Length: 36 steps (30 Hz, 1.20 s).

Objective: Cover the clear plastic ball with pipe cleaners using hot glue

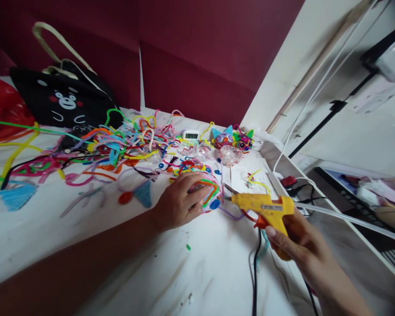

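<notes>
My left hand [184,199] is closed around a rounded craft piece [213,186], covered with bands of green, orange and pink pipe cleaner and a blue coil on its lower side. My right hand [299,245] grips a yellow hot glue gun [263,205] by its handle. The gun's metal tip points left and comes close to the craft piece; whether they touch I cannot tell. A clear glue stick [349,218] sticks out of the gun's back. From below the handle a black cord [256,272] runs down over the white table [151,267].
A tangle of pipe cleaners [118,145] spreads across the back left, before a black bag [66,98]. Clear plastic domes [231,155], a small digital clock [191,134] and finished animal faces [223,137] stand behind my hands. Blue triangles [143,193] lie on the left.
</notes>
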{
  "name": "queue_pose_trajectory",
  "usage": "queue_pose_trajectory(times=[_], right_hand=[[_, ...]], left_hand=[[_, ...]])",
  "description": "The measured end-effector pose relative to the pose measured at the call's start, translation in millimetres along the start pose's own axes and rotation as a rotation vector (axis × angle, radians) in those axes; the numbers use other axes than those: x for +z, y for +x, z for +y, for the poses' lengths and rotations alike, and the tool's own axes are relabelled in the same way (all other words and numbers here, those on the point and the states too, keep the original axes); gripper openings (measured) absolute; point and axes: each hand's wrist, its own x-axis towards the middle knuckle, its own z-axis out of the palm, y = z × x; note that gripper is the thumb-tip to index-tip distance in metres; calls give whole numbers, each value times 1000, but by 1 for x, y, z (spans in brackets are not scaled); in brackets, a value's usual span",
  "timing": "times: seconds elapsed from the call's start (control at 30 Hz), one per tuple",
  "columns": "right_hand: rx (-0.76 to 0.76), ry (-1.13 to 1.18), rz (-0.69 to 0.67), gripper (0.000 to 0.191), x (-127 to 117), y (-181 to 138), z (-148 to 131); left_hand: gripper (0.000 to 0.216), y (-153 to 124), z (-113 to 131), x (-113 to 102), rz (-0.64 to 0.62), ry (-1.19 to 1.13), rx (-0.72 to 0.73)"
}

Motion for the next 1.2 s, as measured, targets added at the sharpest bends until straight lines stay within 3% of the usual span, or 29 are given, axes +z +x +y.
queue_pose_trajectory(times=[0.13, 0.3, 0.43, 0.53, 0.67, 0.73, 0.93, 1.2], right_hand=[[136, -55, -144, 47, 1, -9, 9], [167, -154, -281, 63, 13, -11, 29], [57, -580, -239, 55, 12, -9, 29], [-149, -772, -127, 41, 12, 0, 10], [-559, -660, -34, 22, 29, 28, -22], [-654, -563, -68, 19, 42, 47, -33], [-599, -411, -143, 10, 66, 88, -35], [-672, -400, -156, 6, 67, 98, -32]], left_hand=[[39, 1, 1, -1, 3, 6, 8], [39, 3, 3, -4, -3, 20, 28], [39, 3, 4, -4, -3, 32, 23], [39, 3, 4, -3, -4, 35, 19], [40, 3, 4, -2, -3, 27, 15], [40, 3, 4, -2, 0, 23, 18], [37, 3, 5, -3, 6, 44, 25], [37, 3, 6, -3, 4, 47, 30]])
